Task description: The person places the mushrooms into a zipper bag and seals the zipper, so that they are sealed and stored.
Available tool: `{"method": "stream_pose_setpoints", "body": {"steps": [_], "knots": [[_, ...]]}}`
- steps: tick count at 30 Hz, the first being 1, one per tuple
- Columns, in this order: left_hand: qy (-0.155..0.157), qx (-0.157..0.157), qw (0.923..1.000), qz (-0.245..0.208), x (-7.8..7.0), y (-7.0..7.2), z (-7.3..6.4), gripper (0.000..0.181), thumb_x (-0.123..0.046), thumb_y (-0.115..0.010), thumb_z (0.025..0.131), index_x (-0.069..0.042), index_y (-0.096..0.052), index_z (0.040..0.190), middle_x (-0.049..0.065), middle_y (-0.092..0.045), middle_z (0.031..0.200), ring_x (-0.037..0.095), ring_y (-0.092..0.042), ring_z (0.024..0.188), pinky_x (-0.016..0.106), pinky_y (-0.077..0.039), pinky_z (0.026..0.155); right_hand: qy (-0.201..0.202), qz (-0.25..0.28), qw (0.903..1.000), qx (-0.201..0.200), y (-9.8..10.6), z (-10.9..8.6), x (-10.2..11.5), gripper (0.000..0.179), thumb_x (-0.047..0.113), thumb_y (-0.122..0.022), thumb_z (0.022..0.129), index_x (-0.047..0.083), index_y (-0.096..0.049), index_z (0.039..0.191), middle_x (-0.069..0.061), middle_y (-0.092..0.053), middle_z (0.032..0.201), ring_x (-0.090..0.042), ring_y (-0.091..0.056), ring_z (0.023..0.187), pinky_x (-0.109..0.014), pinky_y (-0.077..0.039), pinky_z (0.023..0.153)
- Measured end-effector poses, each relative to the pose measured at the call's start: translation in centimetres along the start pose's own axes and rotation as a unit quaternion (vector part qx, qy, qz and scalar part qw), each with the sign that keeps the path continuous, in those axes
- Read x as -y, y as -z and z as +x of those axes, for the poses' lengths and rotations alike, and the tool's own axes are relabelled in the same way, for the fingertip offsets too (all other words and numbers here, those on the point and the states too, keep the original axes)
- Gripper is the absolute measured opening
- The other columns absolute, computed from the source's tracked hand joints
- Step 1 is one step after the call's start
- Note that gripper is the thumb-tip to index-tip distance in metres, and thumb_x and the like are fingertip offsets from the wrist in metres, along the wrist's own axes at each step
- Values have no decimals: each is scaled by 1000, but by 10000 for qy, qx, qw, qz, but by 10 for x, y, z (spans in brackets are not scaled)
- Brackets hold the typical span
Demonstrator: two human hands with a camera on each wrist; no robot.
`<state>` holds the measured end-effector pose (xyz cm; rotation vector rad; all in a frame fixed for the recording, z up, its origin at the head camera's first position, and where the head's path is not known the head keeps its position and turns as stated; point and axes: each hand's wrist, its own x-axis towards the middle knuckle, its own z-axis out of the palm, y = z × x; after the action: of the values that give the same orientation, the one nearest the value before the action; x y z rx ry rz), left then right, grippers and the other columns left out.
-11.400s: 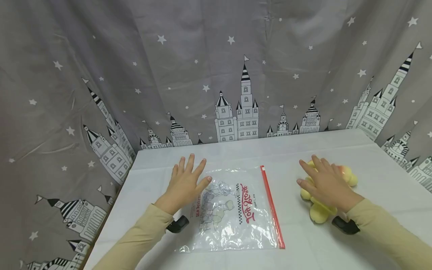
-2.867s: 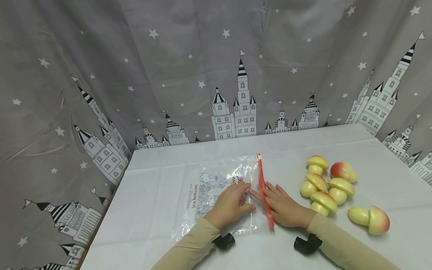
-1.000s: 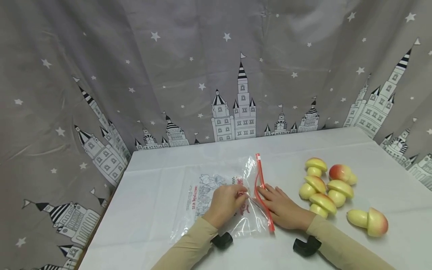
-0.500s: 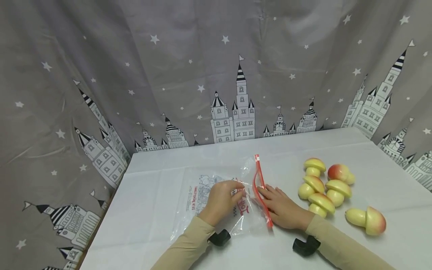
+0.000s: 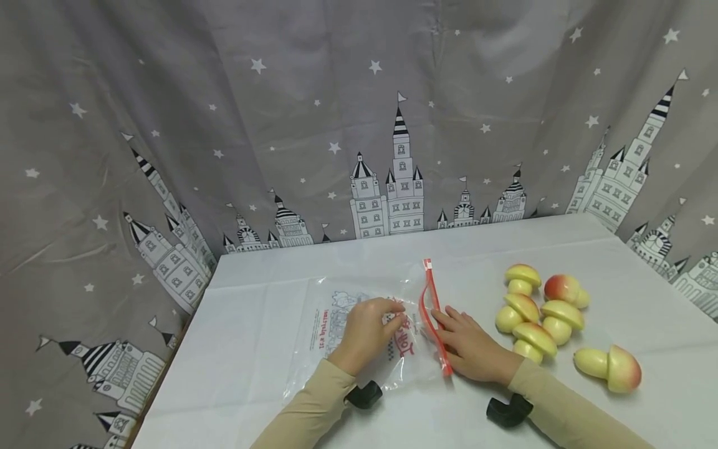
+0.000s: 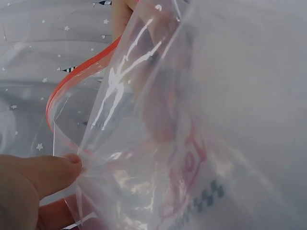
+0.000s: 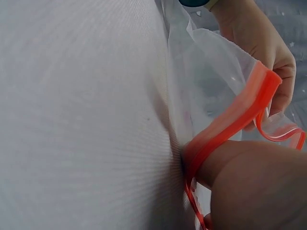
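A clear plastic zip bag [image 5: 415, 292] with cartoon print lies on the white table, its red zipper edge [image 5: 429, 282] facing right. The zipper's two lips have parted into a gap. My left hand [image 5: 367, 327] pinches the upper film near the mouth and draws it leftward; in the left wrist view, the thumb [image 6: 50, 173] presses the film against a finger. Straight fingers of my right hand [image 5: 475, 349] rest at the lower lip. In the right wrist view, the red strip [image 7: 228, 122] crosses over part of that hand.
Several yellow toy mushrooms with reddish caps stand clustered to the right, among them one front mushroom [image 5: 533, 340]. A single mushroom [image 5: 608, 368] lies apart, nearer the right forearm. Behind the table [image 5: 252, 337] hangs a grey curtain [image 5: 269, 125] with castles and stars.
Since the earliest frame, both hands came to the bag and the mushrooms were uncovered. Lately my left hand pinched the upper film and pulled it slightly left; the zipper lips spread. The right hand stayed.
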<state>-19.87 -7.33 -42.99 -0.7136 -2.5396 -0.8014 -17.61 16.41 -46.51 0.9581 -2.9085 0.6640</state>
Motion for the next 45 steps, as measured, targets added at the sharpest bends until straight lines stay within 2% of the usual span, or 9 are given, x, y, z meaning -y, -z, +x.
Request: {"method": "stream_pose_setpoints", "body": {"steps": [13,19,27,32,35,39,42,44,45], "knots": [[-78,123,9999,-70,-1,-6,1,13,-15,-76,88,-9,-80,99,4,-80,99,19,-76,96,34,-59,88,-52,-27,10000,-11,0,-2,-3,46,19,-62,96,5,-61,140,-22,-43,159,-53,-33,148,-71,-28,116],[-61,166,9998,-137,0,-10,0,13,-15,-78,87,-9,-80,98,4,-80,98,19,-76,96,35,-59,87,-189,151,9996,-120,4,-1,-3,48,18,-59,99,6,-55,145,-26,-41,158,-55,-35,145,-69,-31,116],[103,264,9993,-234,3,-19,-1,12,-17,-76,88,-10,-80,98,3,-80,98,20,-75,95,37,-57,89,-419,17,9975,-563,44,-11,-3,47,20,-62,98,10,-58,143,-27,-52,148,-55,-44,139,-67,-37,112],[198,303,9990,-270,5,-22,-3,13,-18,-76,89,-11,-80,99,3,-80,98,20,-75,95,37,-57,90,-557,-135,9953,-780,72,-25,-15,51,25,-67,96,9,-56,144,-25,-53,148,-49,-48,137,-65,-41,109],[212,294,9990,-248,6,-21,-4,13,-18,-75,89,-11,-80,98,3,-79,98,19,-74,95,37,-57,89,-675,-81,9934,-928,85,-36,-24,51,22,-67,96,6,-56,143,-27,-52,147,-48,-48,136,-66,-41,108],[196,271,9992,-228,7,-20,-4,12,-18,-76,89,-11,-80,98,3,-79,97,19,-74,94,38,-57,89,-668,-112,9902,-1218,94,-51,-35,49,18,-69,94,2,-58,140,-27,-55,144,-47,-51,133,-64,-42,106],[211,277,9991,-248,7,-20,-4,12,-18,-76,89,-11,-80,97,3,-79,97,19,-74,94,38,-57,89,-528,-229,9878,-1448,95,-62,-42,48,15,-72,92,0,-61,136,-25,-60,139,-44,-55,130,-57,-45,104],[213,283,9991,-250,7,-20,-4,12,-18,-76,89,-11,-80,97,3,-80,97,20,-75,94,38,-57,89,-479,-212,9869,-1525,94,-69,-45,49,13,-73,90,-1,-61,135,-25,-61,137,-46,-54,130,-59,-45,103],[219,289,9990,-253,7,-20,-3,12,-18,-75,89,-11,-80,97,4,-79,97,20,-75,94,38,-57,89,-450,-205,9863,-1573,92,-73,-47,49,13,-74,89,-1,-61,135,-25,-62,137,-47,-53,130,-51,-43,110]]}}
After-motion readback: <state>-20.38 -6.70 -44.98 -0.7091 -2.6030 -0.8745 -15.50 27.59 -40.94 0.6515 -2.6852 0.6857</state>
